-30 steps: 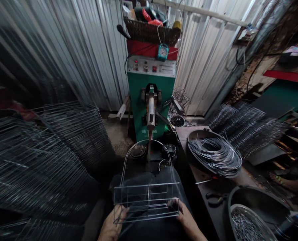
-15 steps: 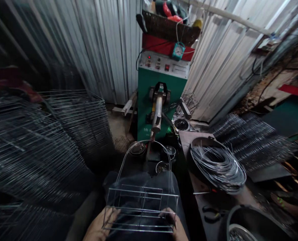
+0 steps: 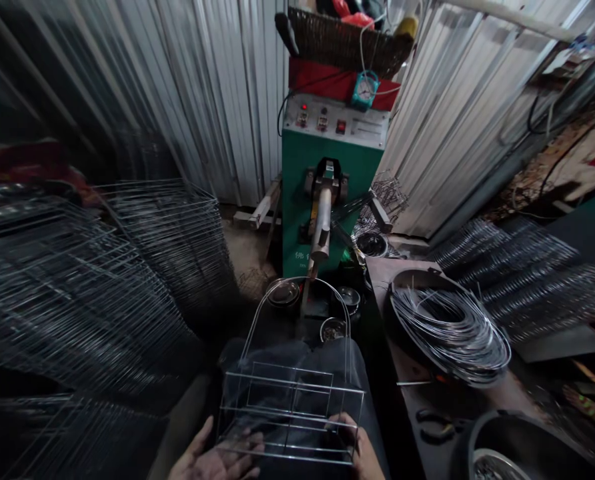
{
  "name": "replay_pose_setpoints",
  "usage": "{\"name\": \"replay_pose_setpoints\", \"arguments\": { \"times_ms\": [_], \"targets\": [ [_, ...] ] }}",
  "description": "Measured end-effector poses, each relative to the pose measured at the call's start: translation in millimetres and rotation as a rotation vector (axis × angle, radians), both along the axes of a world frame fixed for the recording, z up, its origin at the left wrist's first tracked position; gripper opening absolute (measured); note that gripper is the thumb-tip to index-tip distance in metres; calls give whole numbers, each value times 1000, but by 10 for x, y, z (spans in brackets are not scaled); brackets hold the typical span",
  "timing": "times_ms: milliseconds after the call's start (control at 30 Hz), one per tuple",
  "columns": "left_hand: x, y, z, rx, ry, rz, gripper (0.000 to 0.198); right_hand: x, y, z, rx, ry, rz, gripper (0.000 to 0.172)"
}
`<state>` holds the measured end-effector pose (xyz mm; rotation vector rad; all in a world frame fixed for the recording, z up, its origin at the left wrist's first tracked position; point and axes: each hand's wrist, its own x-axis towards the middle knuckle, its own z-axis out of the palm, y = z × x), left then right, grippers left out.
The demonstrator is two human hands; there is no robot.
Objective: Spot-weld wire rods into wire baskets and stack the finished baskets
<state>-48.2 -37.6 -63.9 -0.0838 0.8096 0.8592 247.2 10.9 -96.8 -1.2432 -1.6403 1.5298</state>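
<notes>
A rectangular wire basket (image 3: pixel 292 408) with a tall arched wire handle is held over my lap, which is covered by a dark apron (image 3: pixel 297 357). My right hand (image 3: pixel 350 437) grips the basket's right side. My left hand (image 3: pixel 212 453) lies open at the lower left corner, its fingers spread against the bottom wires. Through the wires, the dark apron shows. Beyond the handle sit several small metal bowls, including one (image 3: pixel 332 329) close to the basket.
Tall stacks of wire racks (image 3: pixel 127 280) fill the left side. Ahead stands a green spot-welding machine (image 3: pixel 322 200) against corrugated metal sheeting. On the right bench (image 3: pixel 417 393) are a wire coil (image 3: pixel 450 327) in a dark pan, pliers (image 3: pixel 435 427), and a metal basin (image 3: pixel 507 453).
The view has swung, shifting the machine and bench to the right. My left hand has opened and its fingers have spread at the basket's corner. The basket stays in my right hand.
</notes>
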Motion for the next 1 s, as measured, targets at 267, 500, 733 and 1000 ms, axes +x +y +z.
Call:
{"name": "replay_pose_setpoints", "arguments": {
  "times_ms": [267,500,733,1000],
  "targets": [
    [239,136,-285,9,31,246,28,-38,-45,83,63,-35,-68,58],
    [282,119,-66,-48,24,358,21,-75,-83,179,33,-25,-88,62],
    [330,221,22,-183,60,518,16,-32,-36,232,-27,74,-4,62],
    [-24,-233,213,95,334,477,15,-283,-185,197,68,32,176,50]
  ]
}}
